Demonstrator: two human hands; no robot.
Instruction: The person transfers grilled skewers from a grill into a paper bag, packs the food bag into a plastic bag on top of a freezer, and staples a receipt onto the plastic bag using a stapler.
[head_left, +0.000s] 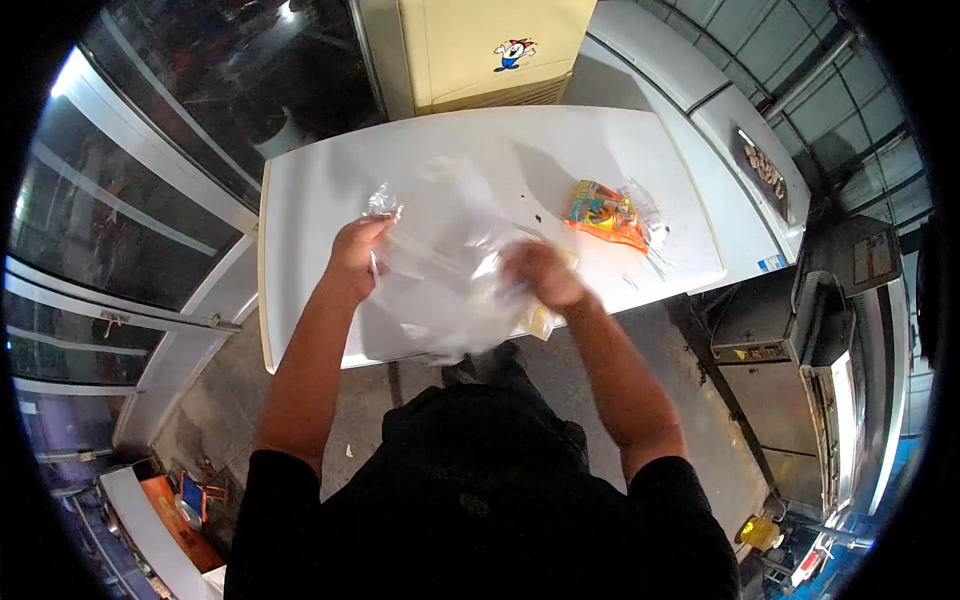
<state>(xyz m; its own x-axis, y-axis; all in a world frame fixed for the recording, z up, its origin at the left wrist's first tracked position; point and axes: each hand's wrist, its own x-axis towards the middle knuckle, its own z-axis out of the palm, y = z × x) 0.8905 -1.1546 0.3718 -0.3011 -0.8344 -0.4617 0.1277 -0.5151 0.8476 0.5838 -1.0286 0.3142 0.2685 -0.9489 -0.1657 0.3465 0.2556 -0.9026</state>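
Observation:
A clear plastic bag (pixel 440 270) is spread between my hands over the front part of the white table (pixel 330 190). My left hand (pixel 356 255) is closed on the bag's left edge, and a crumpled bit of the film sticks up above the fingers. At the bag's right side is my right hand (pixel 545 275). Motion smears its fingers, so I cannot make out their grip. Just below it, a yellowish packet (pixel 538 322) shows at the table's front edge, partly hidden. To the right lies an orange printed packet (pixel 606 214) beside clear crinkled plastic (pixel 652 225).
Small dark bits (pixel 537 218) lie on the table. Behind stands a cream cabinet (pixel 480 55) with a cartoon figure. A white freezer (pixel 700 130) adjoins the right side. Glass doors (pixel 120 220) are on the left, metal kitchen equipment (pixel 770 400) on the right.

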